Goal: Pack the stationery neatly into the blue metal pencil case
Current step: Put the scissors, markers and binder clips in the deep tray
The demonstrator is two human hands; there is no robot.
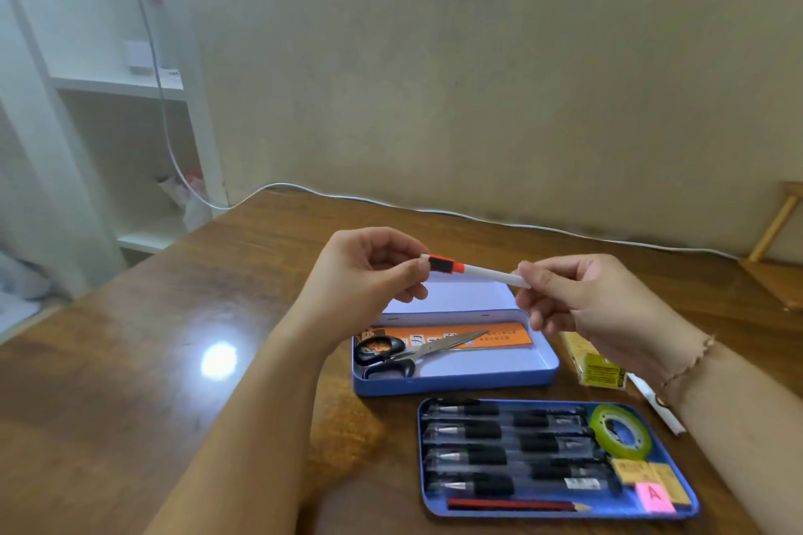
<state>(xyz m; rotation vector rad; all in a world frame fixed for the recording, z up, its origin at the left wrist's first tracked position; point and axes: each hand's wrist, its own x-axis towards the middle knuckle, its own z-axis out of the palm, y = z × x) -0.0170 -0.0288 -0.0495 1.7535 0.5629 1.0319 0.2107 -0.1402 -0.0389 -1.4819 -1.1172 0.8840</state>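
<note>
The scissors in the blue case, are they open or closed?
Closed. The scissors lie flat in the case, with the blades together in one point over the orange ruler.

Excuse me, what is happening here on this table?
A person is packing stationery into a blue metal pencil case. Both hands hold a white pen with an orange end above the open case: the left hand pinches the orange end, the right hand the white end. Scissors and an orange ruler already lie in the case. A separate blue tray nearer the person holds black pens, a green tape roll, a red pencil and small notes.
</note>
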